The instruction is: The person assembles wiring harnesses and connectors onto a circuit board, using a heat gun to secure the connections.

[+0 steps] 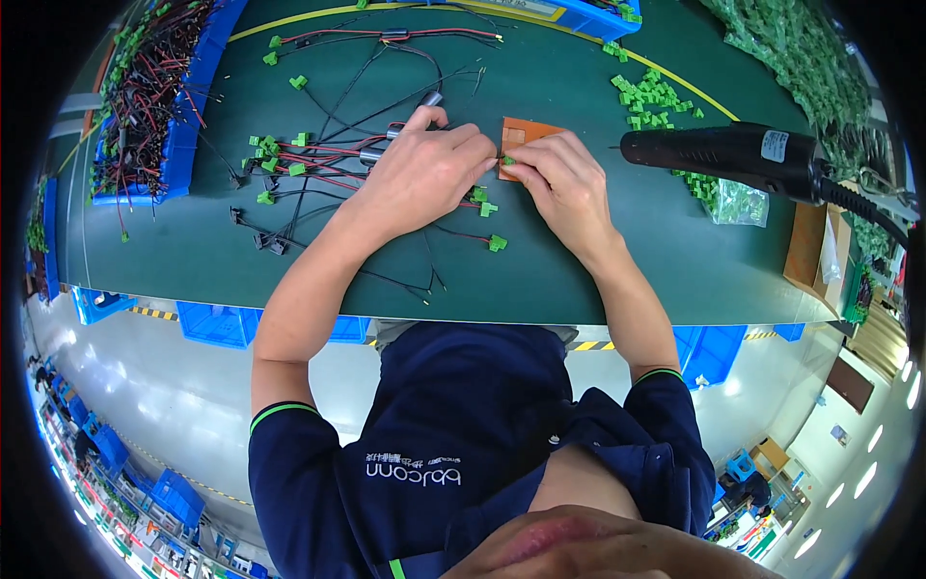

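My right hand (pixel 564 179) pinches a small green terminal connector (pixel 508 161) between thumb and fingers, over the left edge of a brown wooden block (pixel 521 127). Close beside it, the fingertips of my left hand (pixel 434 169) are pinched together at the connector, on a thin wire mostly hidden by the fingers. Under and left of that hand lie red and black cables (pixel 328 152) with silver cylinders (pixel 371 155) and green connectors (pixel 265 150) on their ends. Another green connector (pixel 497 243) on a cable lies nearer to me.
At left stands a blue bin (pixel 198 116) heaped with cables. Loose green connectors (pixel 651 96) are scattered at right, near a black corded handheld tool (pixel 723 159) and a clear plastic bag (pixel 741 205). Another blue bin (pixel 579 17) stands at the far edge.
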